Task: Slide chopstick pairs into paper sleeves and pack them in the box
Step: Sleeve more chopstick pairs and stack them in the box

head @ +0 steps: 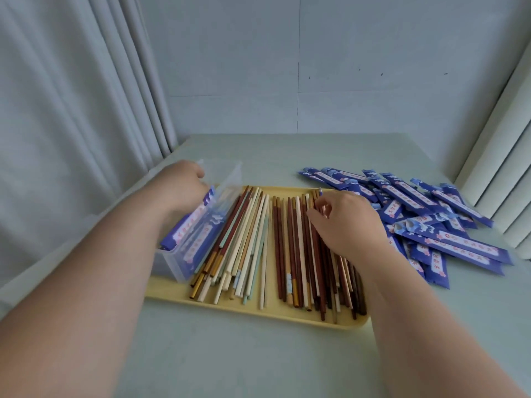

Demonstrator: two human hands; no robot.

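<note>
Tray (178,294): yellow, mid-table (258,354); we see loose chopsticks (247,239) heaped in it.
Box (176,270): clear, on the tray's left edge, with sleeved pairs (195,225) inside.
Left hand (181,182): reaches into the box's far end; fingers hidden, so we cannot tell its grip.
Right hand (344,222): fingers curled, pinching dark chopsticks near the tray's far right corner.
Paper sleeves (431,202): piled by the table's right edge.

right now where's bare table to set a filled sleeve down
Bare table lies in front of the yellow tray, nearest you, with a strip behind it. Crowded: chopsticks fill the tray, sleeve pile to its right, clear box at its left.
</note>
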